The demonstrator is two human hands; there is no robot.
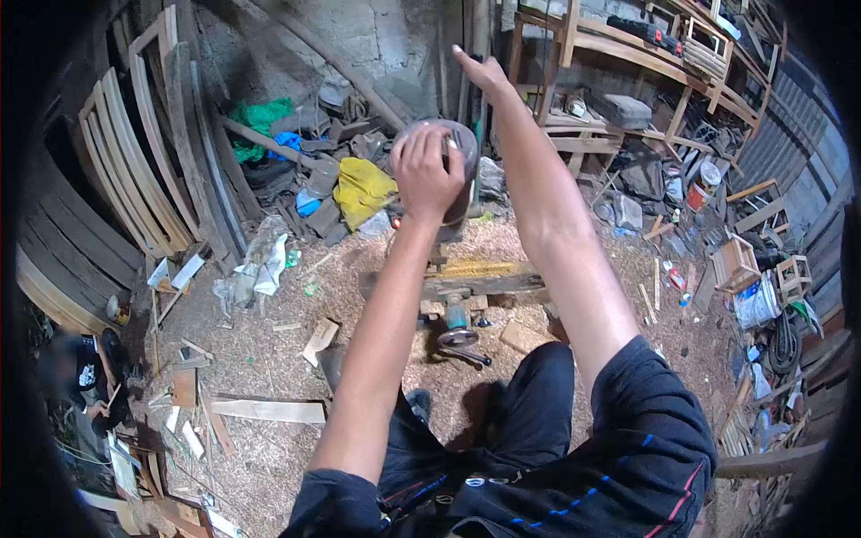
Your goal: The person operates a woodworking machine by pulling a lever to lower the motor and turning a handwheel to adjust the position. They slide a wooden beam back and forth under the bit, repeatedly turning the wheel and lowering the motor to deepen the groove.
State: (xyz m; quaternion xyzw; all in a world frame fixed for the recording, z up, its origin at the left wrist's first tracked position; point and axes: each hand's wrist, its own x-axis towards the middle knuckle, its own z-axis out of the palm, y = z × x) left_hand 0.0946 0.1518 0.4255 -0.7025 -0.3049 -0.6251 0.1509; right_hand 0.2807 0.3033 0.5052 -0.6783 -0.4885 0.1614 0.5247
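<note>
My left hand [424, 170] rests on the rounded grey top of a standing machine [460, 199], its fingers spread and curved over the surface, thumb toward the right side. Farther up and to the right, my right hand [484, 75] reaches out beside an upright post [476, 27]. One digit of it points up and left; the other fingers are mostly hidden. Below the machine's head lies a thick wooden beam [430, 289] with yellow sawdust on it. Under the beam sits a teal fitting with a round handwheel [458, 338] and a crank handle [475, 358].
Wood shavings cover the floor [269, 368], with offcuts and a long board [269, 411]. Curved wooden strips [126, 166] lean at left. A yellow cloth [362, 193] lies among rubbish. Wooden frames [619, 49] stand at back right, small stools [735, 263] at right. Another person [90, 377] sits at far left.
</note>
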